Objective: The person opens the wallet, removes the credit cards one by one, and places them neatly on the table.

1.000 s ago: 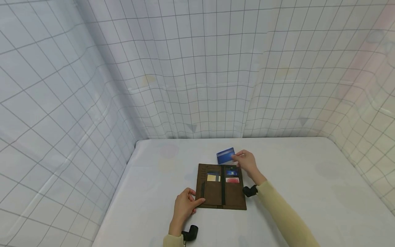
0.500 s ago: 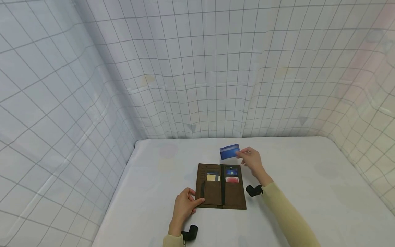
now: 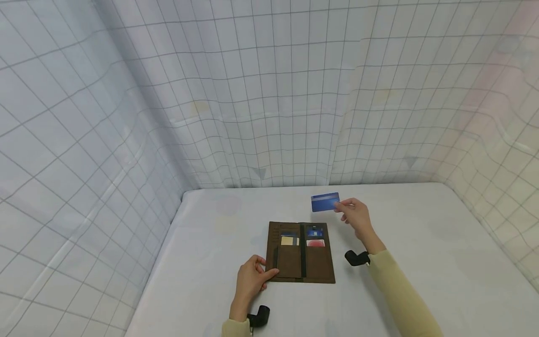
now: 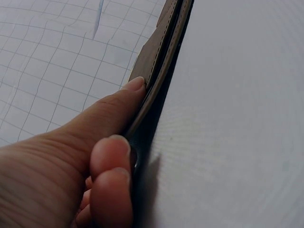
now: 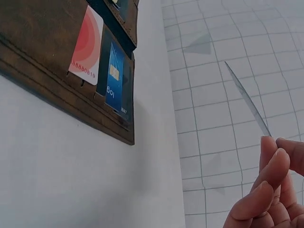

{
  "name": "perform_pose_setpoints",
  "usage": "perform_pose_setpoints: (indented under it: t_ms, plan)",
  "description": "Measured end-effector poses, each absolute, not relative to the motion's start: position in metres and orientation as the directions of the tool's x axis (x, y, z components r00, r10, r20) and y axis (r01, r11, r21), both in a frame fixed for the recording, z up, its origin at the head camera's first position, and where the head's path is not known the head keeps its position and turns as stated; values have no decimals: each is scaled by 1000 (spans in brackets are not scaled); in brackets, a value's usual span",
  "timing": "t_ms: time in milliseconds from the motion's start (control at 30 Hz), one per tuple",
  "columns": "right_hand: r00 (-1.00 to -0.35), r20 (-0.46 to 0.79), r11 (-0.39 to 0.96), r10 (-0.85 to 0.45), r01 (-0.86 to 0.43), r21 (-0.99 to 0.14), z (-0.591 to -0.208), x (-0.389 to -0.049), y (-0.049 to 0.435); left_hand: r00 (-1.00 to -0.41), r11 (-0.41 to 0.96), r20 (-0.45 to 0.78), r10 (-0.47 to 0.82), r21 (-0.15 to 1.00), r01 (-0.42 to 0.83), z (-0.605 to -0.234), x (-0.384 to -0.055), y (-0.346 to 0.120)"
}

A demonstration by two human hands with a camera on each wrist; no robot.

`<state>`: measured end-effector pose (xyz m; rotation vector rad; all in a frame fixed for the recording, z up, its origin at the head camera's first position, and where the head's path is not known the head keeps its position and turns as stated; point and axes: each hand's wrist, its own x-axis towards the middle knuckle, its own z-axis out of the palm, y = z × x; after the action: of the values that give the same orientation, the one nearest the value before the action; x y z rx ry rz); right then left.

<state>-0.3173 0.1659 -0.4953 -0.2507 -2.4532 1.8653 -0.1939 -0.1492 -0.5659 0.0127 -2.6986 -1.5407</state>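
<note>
An open brown leather wallet lies on the white-covered table, its dark spine down the middle. My left hand grips its near left corner; in the left wrist view the thumb presses on top and curled fingers sit at the edge. My right hand pinches a blue card by its right end, held beyond the wallet's far edge. The right wrist view shows that card almost edge-on. Tucked in the wallet are a red and white card, a blue chip card and a yellowish card.
White table cover surrounds the wallet. Gridded white curtain hangs behind the table and along both sides. Black wrist cameras are strapped to both wrists, below light yellow sleeves.
My right hand has moved rightward and slightly away with the blue card, from just over the wallet's far edge to clear of it. The left hand keeps its hold on the wallet's corner.
</note>
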Motion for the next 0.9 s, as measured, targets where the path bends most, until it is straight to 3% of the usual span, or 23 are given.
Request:
perform_pose_setpoints:
  t_ms: [900]
  plan:
    - [-972,-127,250,197,175,-952,-516,-311,214,-1000,511,19,-24,860,4,-567,-194,-149]
